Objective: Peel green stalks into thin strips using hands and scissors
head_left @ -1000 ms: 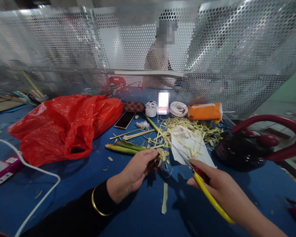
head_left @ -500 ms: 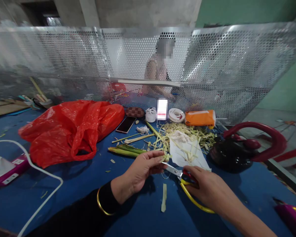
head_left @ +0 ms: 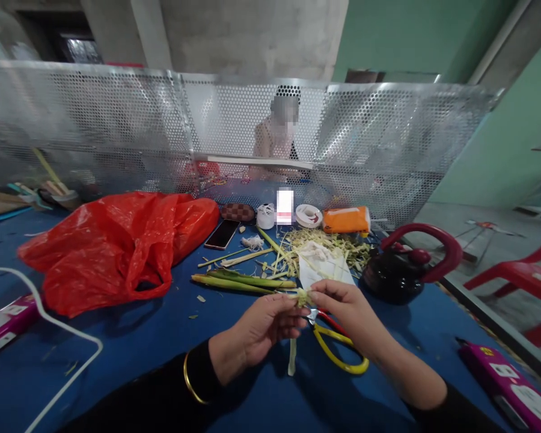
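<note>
My left hand (head_left: 264, 329) pinches a small knotted piece of pale green plant strips (head_left: 302, 297) between thumb and forefinger, its other fingers curled loosely below. From the other side, the fingertips of my right hand (head_left: 348, 308) close on the same piece. Scissors (head_left: 333, 361) with one yellow and one red handle lie on the table beneath my right hand, their blades partly hidden by my left fingers. A loose pale strip (head_left: 292, 359) is just below my left hand. Green stalks (head_left: 238, 281) lie beyond it, near a white sheet (head_left: 313, 272) partly covered by my right hand.
Shredded plant scraps (head_left: 347, 248) are heaped behind the sheet. A dark kettle (head_left: 394, 273) stands to the right, a red plastic bag (head_left: 103, 252) to the left. A phone (head_left: 222, 234) lies near the bag. Behind a perforated metal screen (head_left: 234, 120) sits a person (head_left: 275, 141).
My right hand has let go of the scissors, which now lie on the table, and has taken hold of the plant piece. The view has shifted somewhat right.
</note>
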{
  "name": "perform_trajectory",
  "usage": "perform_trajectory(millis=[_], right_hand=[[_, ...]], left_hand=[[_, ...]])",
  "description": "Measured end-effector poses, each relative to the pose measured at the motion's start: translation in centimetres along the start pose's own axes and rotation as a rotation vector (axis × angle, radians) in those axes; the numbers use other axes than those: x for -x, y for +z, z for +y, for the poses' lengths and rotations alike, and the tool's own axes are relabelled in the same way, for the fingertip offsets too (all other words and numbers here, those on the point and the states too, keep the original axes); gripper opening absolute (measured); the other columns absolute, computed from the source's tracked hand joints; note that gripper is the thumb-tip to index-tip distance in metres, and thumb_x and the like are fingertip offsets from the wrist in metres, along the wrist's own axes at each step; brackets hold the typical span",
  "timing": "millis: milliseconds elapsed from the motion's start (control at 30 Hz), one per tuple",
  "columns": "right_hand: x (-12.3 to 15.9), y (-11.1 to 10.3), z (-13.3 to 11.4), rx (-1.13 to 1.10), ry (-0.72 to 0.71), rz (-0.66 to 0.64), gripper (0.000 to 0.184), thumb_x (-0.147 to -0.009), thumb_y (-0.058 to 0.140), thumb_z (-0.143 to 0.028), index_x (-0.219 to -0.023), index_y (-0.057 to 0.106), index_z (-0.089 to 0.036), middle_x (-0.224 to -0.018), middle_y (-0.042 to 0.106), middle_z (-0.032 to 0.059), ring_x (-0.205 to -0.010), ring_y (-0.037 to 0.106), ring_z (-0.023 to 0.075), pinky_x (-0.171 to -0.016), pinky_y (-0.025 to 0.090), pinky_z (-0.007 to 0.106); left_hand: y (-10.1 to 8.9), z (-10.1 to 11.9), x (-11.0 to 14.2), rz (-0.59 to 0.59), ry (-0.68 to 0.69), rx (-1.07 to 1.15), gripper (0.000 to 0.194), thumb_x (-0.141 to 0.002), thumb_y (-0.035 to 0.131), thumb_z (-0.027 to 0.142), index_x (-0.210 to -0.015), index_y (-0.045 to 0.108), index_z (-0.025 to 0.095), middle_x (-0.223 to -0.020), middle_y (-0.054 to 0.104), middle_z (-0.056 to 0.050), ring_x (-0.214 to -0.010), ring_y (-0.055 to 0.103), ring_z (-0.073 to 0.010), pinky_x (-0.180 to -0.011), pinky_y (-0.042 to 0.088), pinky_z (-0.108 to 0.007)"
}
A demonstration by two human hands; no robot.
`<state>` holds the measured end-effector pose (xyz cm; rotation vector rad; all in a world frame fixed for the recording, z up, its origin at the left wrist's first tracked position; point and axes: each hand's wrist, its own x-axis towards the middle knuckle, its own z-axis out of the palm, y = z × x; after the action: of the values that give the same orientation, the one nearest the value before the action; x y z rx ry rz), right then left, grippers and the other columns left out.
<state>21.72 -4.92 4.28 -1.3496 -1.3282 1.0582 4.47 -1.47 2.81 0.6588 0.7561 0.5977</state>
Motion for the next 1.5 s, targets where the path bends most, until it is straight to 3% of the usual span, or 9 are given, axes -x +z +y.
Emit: perform_trajectory(millis=[133, 267, 367, 500, 667, 833, 1033, 1200, 1500], right_hand=[[-0.6, 0.4, -0.2, -0.065, 0.053, -0.006, 0.025, -0.075, 0.069, -0.041, -0.07, 0.064, -0.017, -0.06, 0.056, -0.0034, -0.057, 0.048, 0.011, -0.058, 0.038, 0.025], [-1.0, 0.6, 0.1, -0.069, 0.035, 0.001, 0.028, -0.075, 0.069, -0.043, -0.069, 0.064, -0.016, -0.058, 0.055, -0.0034, -0.055, 0.047, 0.0108, -0.057, 0.037, 0.025], [-1.2, 0.8, 0.6, -0.052, 0.058, 0.037, 0.032, -0.072, 0.069, -0.047, -0.067, 0.064, -0.016, -0.056, 0.053, -0.0032, -0.052, 0.045, 0.0108, -0.054, 0.036, 0.025], [-1.2, 1.0, 1.2, -0.069, 0.084, 0.034, 0.034, -0.071, 0.071, -0.049, -0.068, 0.064, -0.016, -0.057, 0.054, -0.0029, -0.054, 0.047, 0.0113, -0.054, 0.038, 0.025], [-0.7, 0.8, 1.3, -0.222, 0.135, 0.049, 0.036, -0.076, 0.067, -0.052, -0.08, 0.066, -0.017, -0.068, 0.063, 0.0, -0.064, 0.057, 0.0135, -0.061, 0.044, 0.026], [0.0, 2.0, 1.6, -0.247, 0.205, -0.064, 0.037, -0.068, 0.076, -0.05, -0.076, 0.066, -0.015, -0.066, 0.064, 0.0013, -0.061, 0.057, 0.0122, -0.057, 0.044, 0.023], [0.1, 3.7, 2.7, -0.22, 0.149, -0.026, 0.038, -0.069, 0.074, -0.049, -0.058, 0.059, -0.016, -0.053, 0.056, -0.0016, -0.05, 0.049, 0.0105, -0.053, 0.041, 0.024], [0.2, 3.2, 3.1, -0.091, 0.084, -0.076, 0.032, -0.074, 0.066, -0.037, -0.052, 0.054, -0.017, -0.049, 0.054, -0.002, -0.05, 0.047, 0.0108, -0.053, 0.038, 0.024], [0.5, 2.7, 2.8, 0.428, -0.106, -0.035, 0.032, -0.082, 0.055, -0.029, -0.054, 0.043, -0.02, -0.054, 0.046, -0.0037, -0.055, 0.041, 0.0119, -0.052, 0.03, 0.024]], left_hand=[[-0.1, -0.1, -0.2, -0.036, 0.024, -0.039, 0.017, -0.073, 0.066, 0.021, -0.085, 0.067, 0.01, -0.078, 0.068, -0.005, -0.065, 0.062, -0.0125, -0.057, 0.048, -0.021], [0.1, 0.2, -0.3, 0.095, 0.034, 0.02, 0.025, -0.075, 0.065, 0.036, -0.085, 0.066, 0.013, -0.079, 0.067, -0.005, -0.068, 0.063, -0.0153, -0.06, 0.048, -0.025], [0.1, 0.3, -0.2, 0.127, 0.153, -0.102, 0.031, -0.07, 0.072, 0.042, -0.08, 0.067, 0.013, -0.077, 0.066, -0.004, -0.068, 0.061, -0.0145, -0.063, 0.046, -0.025], [0.0, 0.0, -0.3, 0.143, 0.278, -0.271, 0.026, -0.062, 0.081, 0.033, -0.072, 0.069, 0.012, -0.065, 0.062, 0.0, -0.061, 0.054, -0.0097, -0.063, 0.042, -0.022], [0.1, -0.1, -0.5, 0.176, 0.23, -0.137, 0.025, -0.065, 0.079, 0.033, -0.074, 0.069, 0.013, -0.068, 0.063, -0.002, -0.063, 0.056, -0.0111, -0.066, 0.044, -0.024], [0.2, 0.0, -0.4, 0.173, 0.236, -0.017, 0.024, -0.062, 0.081, 0.031, -0.072, 0.067, 0.014, -0.069, 0.063, 0.0, -0.066, 0.056, -0.011, -0.068, 0.044, -0.024], [0.1, -0.1, -0.5, 0.127, 0.216, -0.093, 0.027, -0.061, 0.081, 0.033, -0.075, 0.067, 0.015, -0.073, 0.063, 0.0, -0.066, 0.055, -0.0116, -0.064, 0.041, -0.024], [-0.1, 0.0, -0.6, 0.168, 0.317, -0.323, 0.019, -0.06, 0.078, 0.027, -0.065, 0.067, 0.012, -0.061, 0.059, 0.002, -0.059, 0.048, -0.0095, -0.061, 0.036, -0.023], [-0.1, -0.5, -0.9, 0.247, 0.352, -0.356, 0.019, -0.059, 0.076, 0.027, -0.062, 0.065, 0.012, -0.06, 0.057, 0.002, -0.06, 0.046, -0.0094, -0.063, 0.035, -0.022]])
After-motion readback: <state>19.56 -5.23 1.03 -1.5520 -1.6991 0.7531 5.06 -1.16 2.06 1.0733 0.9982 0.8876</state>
